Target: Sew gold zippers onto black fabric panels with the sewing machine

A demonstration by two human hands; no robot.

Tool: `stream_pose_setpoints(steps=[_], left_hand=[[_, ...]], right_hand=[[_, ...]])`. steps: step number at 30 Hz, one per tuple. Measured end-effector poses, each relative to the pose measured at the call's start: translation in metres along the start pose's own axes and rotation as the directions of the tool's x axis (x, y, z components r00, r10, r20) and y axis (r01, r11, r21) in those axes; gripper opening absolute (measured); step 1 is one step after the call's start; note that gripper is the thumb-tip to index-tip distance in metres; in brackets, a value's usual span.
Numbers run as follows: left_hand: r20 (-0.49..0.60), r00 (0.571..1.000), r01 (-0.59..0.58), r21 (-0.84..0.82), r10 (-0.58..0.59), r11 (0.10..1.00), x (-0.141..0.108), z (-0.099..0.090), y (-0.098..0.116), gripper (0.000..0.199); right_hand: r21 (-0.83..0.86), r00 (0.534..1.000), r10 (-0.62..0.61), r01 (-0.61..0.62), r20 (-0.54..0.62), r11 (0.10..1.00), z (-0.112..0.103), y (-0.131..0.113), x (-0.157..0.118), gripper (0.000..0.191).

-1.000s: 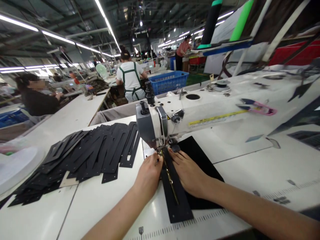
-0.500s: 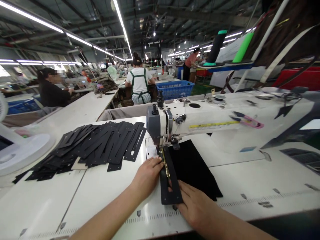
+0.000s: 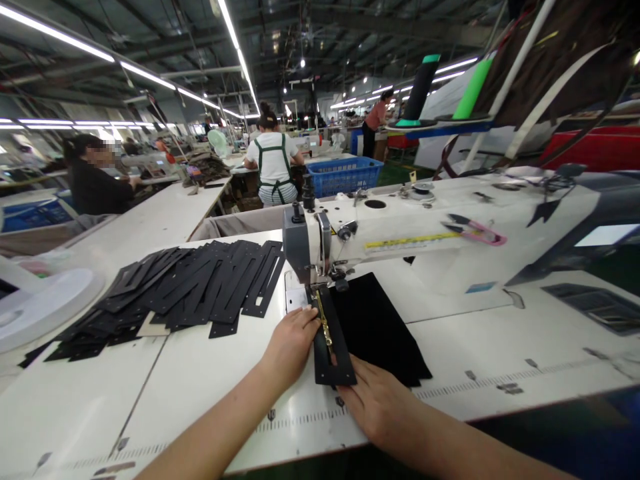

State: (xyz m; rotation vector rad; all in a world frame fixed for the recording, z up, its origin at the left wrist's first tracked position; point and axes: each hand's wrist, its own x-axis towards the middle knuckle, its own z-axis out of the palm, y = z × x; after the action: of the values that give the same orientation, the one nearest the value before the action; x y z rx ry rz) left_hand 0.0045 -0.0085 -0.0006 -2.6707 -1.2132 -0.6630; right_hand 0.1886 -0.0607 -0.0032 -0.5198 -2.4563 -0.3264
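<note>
A black slotted strip (image 3: pixel 342 357) with a gold zipper (image 3: pixel 324 320) in its slot lies under the needle area of the white sewing machine (image 3: pixel 425 227). My left hand (image 3: pixel 290 343) rests on the strip's left edge near the presser foot, fingers together. At the strip's near right corner, my right hand (image 3: pixel 377 403) grips it, with some fingers hidden underneath; a fingertip shows through the slot. Black fabric (image 3: pixel 377 327) lies flat to the right of the strip, partly under the machine arm.
A heap of black slotted pieces (image 3: pixel 200 287) lies left of the machine. A white fan base (image 3: pixel 45 300) stands at far left. Thread cones (image 3: pixel 423 90) are at upper right. Beyond the table are a blue basket (image 3: pixel 345 177) and several people.
The strip and zipper have moved a little farther under the machine, away from me, with both hands following. The whole view has shifted slightly.
</note>
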Motion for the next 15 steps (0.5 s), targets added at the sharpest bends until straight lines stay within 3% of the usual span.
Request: stream_pose_setpoints(steps=[8,15], left_hand=[[0.016,1.000,-0.012,0.022,0.012,1.000,0.006,0.002,-0.009,0.024],[-0.044,0.999,-0.027,-0.012,0.026,1.000,0.010,0.008,-0.016,0.023]], right_hand=[[0.002,0.998,0.045,-0.045,-0.052,0.999,0.011,0.008,0.001,0.024],[0.033,0.993,0.097,-0.095,-0.067,0.995,0.018,0.020,0.004,0.022]])
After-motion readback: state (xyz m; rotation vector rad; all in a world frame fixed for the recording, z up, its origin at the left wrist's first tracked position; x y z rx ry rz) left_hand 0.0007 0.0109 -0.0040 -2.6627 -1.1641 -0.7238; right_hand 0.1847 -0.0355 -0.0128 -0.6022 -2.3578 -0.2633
